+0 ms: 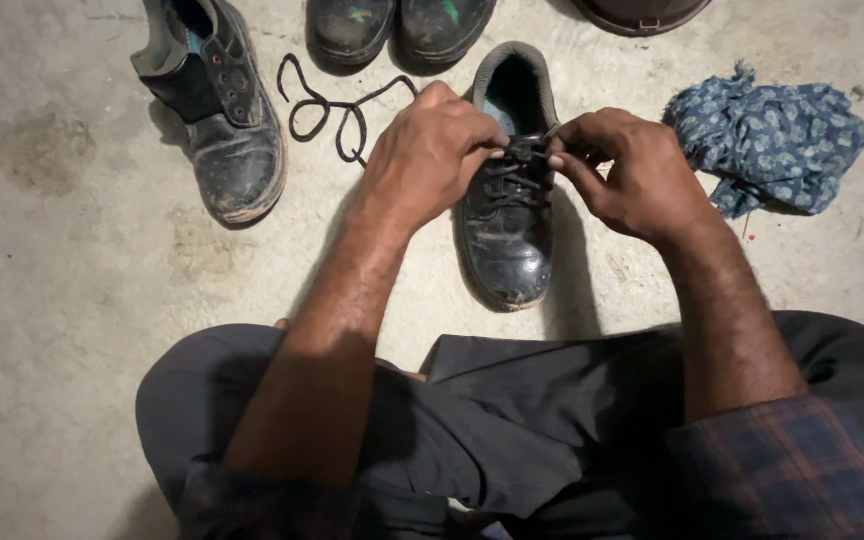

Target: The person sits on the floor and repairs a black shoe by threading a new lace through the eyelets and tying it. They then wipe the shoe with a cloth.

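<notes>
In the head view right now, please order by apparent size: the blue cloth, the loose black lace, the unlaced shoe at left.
1. Unlaced shoe and blue cloth: they look about alike, so I cannot rank them.
2. Loose black lace: smallest.

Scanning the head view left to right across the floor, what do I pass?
Scuffed black unlaced boot → loose black shoelace → left hand → worn black lace-up shoe → right hand → crumpled blue patterned cloth.
</notes>
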